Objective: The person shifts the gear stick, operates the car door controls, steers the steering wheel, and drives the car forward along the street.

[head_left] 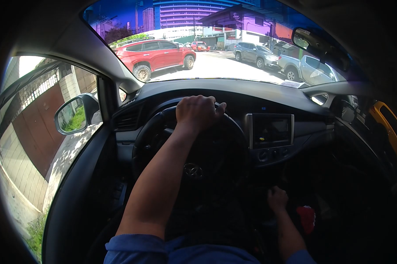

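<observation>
At the top of the black steering wheel (139, 147), my left hand (196, 113) is closed over the rim, with the thumb toward the right. My right hand (277, 199) is low in the shadow between the seats, its fingers curled; what it holds, if anything, is too dark to make out. The wheel's centre carries a round emblem (193, 171). Right of the wheel, a screen (272, 130) in a silver frame is set in the dashboard (233, 90).
A red SUV (156, 57) stands ahead on the left, with a grey SUV (254, 53) and a silver pickup (307, 68) on the right. The left side mirror (73, 115) shows grass. A wall with a brown gate (38, 123) runs along the left. A red object (306, 219) lies beside my right forearm.
</observation>
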Available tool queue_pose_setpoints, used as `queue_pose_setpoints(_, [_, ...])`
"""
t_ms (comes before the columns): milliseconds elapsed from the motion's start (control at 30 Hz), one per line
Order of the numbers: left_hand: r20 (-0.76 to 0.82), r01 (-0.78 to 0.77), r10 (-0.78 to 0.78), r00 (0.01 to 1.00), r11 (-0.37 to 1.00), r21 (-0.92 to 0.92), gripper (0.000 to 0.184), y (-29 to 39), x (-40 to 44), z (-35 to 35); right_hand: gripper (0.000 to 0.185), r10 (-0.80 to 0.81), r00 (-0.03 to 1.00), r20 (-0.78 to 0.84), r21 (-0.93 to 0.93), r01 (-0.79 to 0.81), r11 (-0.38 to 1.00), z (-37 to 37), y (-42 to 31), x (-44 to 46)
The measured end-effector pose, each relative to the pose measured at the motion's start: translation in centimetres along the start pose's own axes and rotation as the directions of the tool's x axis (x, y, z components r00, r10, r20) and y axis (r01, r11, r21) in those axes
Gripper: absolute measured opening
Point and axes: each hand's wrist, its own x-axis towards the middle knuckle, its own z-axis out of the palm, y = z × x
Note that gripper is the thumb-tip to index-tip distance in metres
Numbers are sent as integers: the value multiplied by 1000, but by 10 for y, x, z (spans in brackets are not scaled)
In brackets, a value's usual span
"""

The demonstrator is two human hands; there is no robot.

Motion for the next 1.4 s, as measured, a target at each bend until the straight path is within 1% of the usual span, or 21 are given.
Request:
queue_pose_setpoints(233, [6,1,-1,1000,1000,1,51,0,1,0,25,-2,1000,3,-7,2,1000,0,0,-1])
queue_pose_setpoints(333, [4,1,-1,1000,1000,9,51,0,1,0,26,6,999,43,-5,-6,1000,-1,1,1])
queue_pose_setpoints(400, [-3,-1,1,1000,1000,11,51,0,1,1,26,-1,1000,26,-22,2,1000,-1,0,0])
queue_pose_setpoints(533, [-58,-32,35,998,999,41,49,-1,0,4,26,17,999,41,-22,-16,1000,-2,-1,1])
queue_pose_setpoints(633, [-3,-4,4,1000,1000,7,51,-1,1,2,26,22,999,39,-18,-21,1000,-3,-3,0])
queue_pose_setpoints(833, [-39,-37,39,998,998,48,49,-2,1,4,26,24,999,48,-18,-23,1000,-1,1,1])
queue_pose_setpoints(1033, [-28,-16,17,999,1000,3,51,-2,1,4,25,7,1000,25,-16,-7,1000,0,0,1])
queue_pose_setpoints(1233, [-21,-21,21,1000,1000,7,53,-2,2,4,26,16,999,42,-15,-15,1000,-3,-2,1])
queue_pose_setpoints(1400, [-26,-31,32,999,999,26,50,-2,1,3,25,12,999,48,-15,-11,1000,-4,-2,1])
